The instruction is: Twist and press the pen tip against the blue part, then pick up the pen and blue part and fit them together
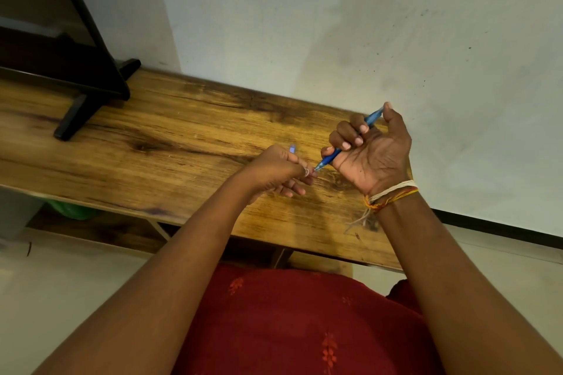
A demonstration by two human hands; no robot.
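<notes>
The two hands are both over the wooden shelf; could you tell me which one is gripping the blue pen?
The right hand, the one with threads tied at its wrist, grips the blue pen in curled fingers; the left hand only meets its tip.

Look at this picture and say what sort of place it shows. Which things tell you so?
Probably a room in a home: a long wooden table against a plain white wall, a black screen on a stand, and a tiled floor.

Pen above table
</notes>
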